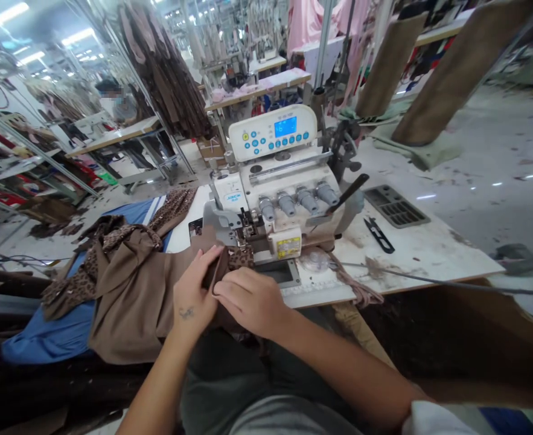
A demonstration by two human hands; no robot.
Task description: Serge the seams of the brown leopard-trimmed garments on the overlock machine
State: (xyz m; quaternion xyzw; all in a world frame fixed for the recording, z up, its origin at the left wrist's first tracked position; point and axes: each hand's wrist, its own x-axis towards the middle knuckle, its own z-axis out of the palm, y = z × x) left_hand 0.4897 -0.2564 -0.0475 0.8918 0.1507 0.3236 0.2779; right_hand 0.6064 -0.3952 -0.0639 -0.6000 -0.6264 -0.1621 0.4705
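Observation:
A white overlock sewing machine (230,196) with a lit blue display stands in front of me. Brown fabric (130,296) with leopard-print parts spreads from its needle area to the left. My left hand (198,290) lies on this fabric just before the presser foot, thumb and fingers closed on a fold. Beside it, my right hand (252,299) pinches the fabric's folded edge between thumb and fingers. A leopard-print piece (239,258) lies under the foot area. The fingertips of both hands are partly hidden by the fold.
Black thread snips (378,234) and a grey slotted tray (396,205) lie on the table's right side. Blue cloth (49,338) hangs under the garment at left. Fabric rolls (460,72) stand behind at right. A co-worker (124,106) sits at the far left.

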